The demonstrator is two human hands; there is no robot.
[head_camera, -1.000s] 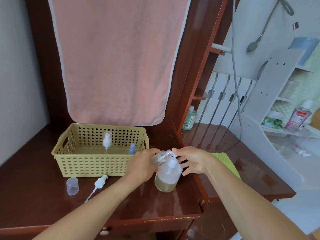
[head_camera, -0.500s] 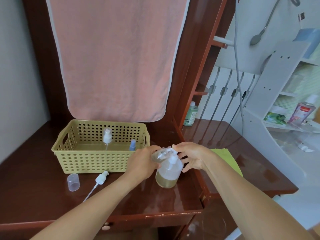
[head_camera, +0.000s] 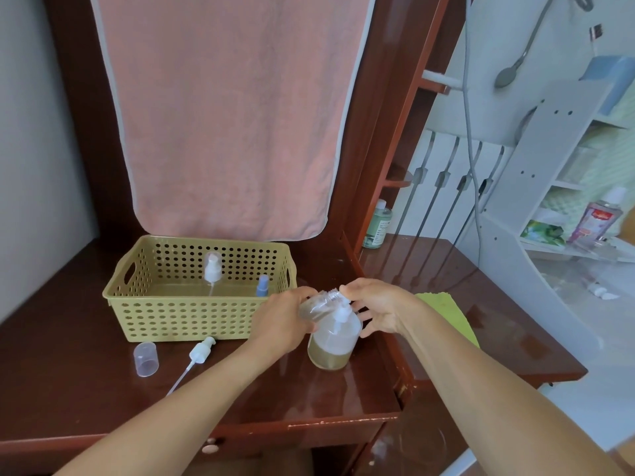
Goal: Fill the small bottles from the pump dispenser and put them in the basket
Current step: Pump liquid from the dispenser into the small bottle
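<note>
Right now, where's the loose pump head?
Head view, left: the loose pump head lies on the desk in front of the basket, right of the clear cap.

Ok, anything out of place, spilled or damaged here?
No spill visible. A loose spray top with its tube lies on the desk beside a clear cap, in front of the basket, likely off the open small bottle the left hand holds. The desk's front edge is chipped.

L hand (head_camera: 285,321) has tipped the small bottle (head_camera: 318,305) neck-up a bit more. R hand (head_camera: 378,307) fingertips now pinch its neck.
</note>
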